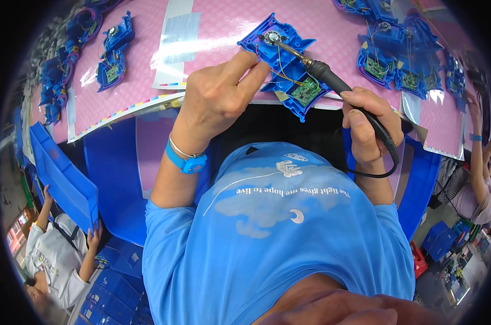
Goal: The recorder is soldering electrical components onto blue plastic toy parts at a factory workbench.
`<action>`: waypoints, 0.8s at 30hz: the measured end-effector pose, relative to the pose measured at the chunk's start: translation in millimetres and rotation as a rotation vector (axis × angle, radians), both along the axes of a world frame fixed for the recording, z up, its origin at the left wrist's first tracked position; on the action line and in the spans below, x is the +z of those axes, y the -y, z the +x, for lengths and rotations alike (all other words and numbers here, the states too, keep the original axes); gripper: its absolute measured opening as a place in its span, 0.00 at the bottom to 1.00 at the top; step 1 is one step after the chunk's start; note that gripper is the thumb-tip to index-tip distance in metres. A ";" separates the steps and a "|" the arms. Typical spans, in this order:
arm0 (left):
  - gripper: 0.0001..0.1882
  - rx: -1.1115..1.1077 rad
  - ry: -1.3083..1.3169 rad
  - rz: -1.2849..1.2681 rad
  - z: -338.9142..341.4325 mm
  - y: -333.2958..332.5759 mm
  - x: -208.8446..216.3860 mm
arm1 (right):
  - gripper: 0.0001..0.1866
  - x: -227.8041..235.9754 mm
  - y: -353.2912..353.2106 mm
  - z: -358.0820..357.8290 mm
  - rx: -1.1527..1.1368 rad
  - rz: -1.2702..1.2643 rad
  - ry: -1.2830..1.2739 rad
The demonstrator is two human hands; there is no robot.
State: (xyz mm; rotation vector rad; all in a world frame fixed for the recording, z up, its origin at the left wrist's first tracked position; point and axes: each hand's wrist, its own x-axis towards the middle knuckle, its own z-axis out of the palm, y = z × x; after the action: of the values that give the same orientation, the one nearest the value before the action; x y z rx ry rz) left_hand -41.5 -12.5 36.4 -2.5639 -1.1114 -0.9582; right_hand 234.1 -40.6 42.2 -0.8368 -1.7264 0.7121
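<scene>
My right hand (pixel 371 122) is wrapped round the black handle of a soldering iron (pixel 332 78). Its metal tip rests at the round speaker (pixel 272 37) in an opened blue plastic housing (pixel 295 43). My left hand (pixel 224 89) is closed in a pinch at the housing's left edge; what its fingertips hold is too small to make out. Thin red and yellow wires run from the speaker area down to a green circuit board (pixel 306 91) in the lower half of the housing, which lies at the table's near edge.
More blue housings with boards lie on the pink-covered table (pixel 218 32), at left (pixel 114 51) and right (pixel 376 65). The iron's cord (pixel 389 168) loops below my right hand. At left, a person (pixel 61 254) holds a blue bin (pixel 67 176); another person (pixel 475 189) is at right.
</scene>
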 end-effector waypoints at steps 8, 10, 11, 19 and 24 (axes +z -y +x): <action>0.12 -0.056 -0.018 0.062 5.5 -15.3 -9.0 | 0.12 -1.5 -2.7 1.1 -0.014 -0.038 -0.042; 0.13 -0.055 0.003 0.044 6.1 -18.6 -11.7 | 0.16 -4.0 -4.7 0.1 0.058 0.010 -0.027; 0.14 -0.054 0.024 0.026 6.3 -19.8 -12.8 | 0.16 -4.4 -5.6 0.0 0.057 0.010 -0.027; 0.14 -0.030 0.052 -0.016 6.6 -19.3 -15.9 | 0.15 -2.9 -8.1 -4.0 0.018 0.032 0.029; 0.15 -0.024 0.053 -0.020 6.6 -18.5 -15.2 | 0.15 -3.1 -8.6 -4.7 0.011 0.036 0.046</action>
State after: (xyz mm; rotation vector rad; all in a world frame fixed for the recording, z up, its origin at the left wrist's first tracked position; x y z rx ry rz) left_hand -34.9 6.0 21.3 -2.5880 -1.1114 -1.0317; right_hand 229.3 -31.9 39.1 -0.8255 -1.7813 0.6722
